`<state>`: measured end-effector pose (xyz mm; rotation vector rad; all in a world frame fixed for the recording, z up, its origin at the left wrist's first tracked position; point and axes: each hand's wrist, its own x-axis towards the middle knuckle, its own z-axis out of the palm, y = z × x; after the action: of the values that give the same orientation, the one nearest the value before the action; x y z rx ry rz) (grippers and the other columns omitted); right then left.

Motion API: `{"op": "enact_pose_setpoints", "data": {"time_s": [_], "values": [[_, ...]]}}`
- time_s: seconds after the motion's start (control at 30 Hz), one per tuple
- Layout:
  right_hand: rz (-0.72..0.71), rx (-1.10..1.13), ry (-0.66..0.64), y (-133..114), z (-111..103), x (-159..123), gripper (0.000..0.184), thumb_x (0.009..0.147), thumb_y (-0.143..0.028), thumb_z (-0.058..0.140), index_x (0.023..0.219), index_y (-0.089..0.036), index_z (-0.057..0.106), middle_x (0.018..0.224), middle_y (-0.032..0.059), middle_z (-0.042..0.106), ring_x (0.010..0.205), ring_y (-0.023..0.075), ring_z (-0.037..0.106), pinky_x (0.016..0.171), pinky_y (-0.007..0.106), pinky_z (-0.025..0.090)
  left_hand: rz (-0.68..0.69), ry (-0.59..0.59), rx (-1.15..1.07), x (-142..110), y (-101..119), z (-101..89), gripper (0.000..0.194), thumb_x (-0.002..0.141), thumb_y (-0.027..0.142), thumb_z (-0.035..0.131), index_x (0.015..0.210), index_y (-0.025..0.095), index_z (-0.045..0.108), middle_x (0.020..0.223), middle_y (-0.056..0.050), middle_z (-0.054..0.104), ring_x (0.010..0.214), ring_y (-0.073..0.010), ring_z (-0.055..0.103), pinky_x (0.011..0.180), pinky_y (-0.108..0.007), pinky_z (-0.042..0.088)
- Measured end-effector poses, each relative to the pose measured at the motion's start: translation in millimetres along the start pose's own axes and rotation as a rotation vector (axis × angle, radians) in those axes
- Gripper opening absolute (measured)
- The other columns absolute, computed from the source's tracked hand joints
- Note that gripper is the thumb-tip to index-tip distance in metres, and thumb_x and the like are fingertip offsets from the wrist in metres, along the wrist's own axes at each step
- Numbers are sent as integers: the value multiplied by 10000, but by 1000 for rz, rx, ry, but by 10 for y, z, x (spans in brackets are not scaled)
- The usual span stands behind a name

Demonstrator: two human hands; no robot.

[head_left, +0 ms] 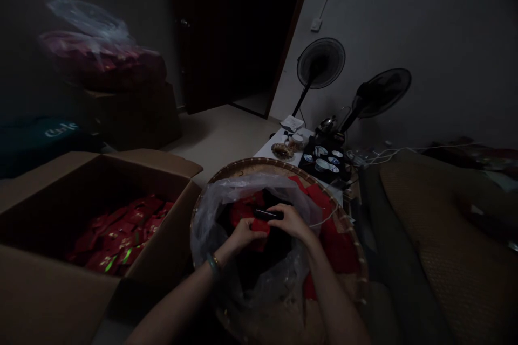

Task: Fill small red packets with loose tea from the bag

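My left hand is closed on a small red packet, pinching it between thumb and fingers. In my right hand is a short black stick-like object, held level just above the packet; its exact kind does not show. Both hands are over the mouth of a clear plastic bag, whose inside looks dark with some red pieces. The bag lies on a round woven bamboo tray. More flat red pieces lie on the tray's right side, and a thin white cord runs from near my right hand.
At the left stands an open cardboard box holding many red packets. Behind it, a filled plastic bag rests on another box. Small cups sit on a black tray beyond. Two fans and a woven mat are at the right.
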<state>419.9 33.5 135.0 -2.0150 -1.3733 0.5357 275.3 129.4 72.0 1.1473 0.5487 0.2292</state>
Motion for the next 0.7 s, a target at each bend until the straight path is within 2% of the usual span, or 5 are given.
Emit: {"op": "enact_pose_setpoints", "data": {"time_s": [0.53,0.7], "values": [[5,-19,42,41,48,16,288,640,-220,710,927,-211,691,886,34,659,858,202,607,734,281,440,23,-71,27,-2,-20,-33,426,486,332,798,805,96,642,692,-13,624,579,-114,535,570,-227,416],[-7,-20,32,61,52,26,294,637,-235,712,929,-211,692,873,34,656,836,197,608,729,279,440,182,55,3,-3,203,-67,508,623,425,705,1029,125,643,908,-60,661,765,-154,567,697,-240,427]]}}
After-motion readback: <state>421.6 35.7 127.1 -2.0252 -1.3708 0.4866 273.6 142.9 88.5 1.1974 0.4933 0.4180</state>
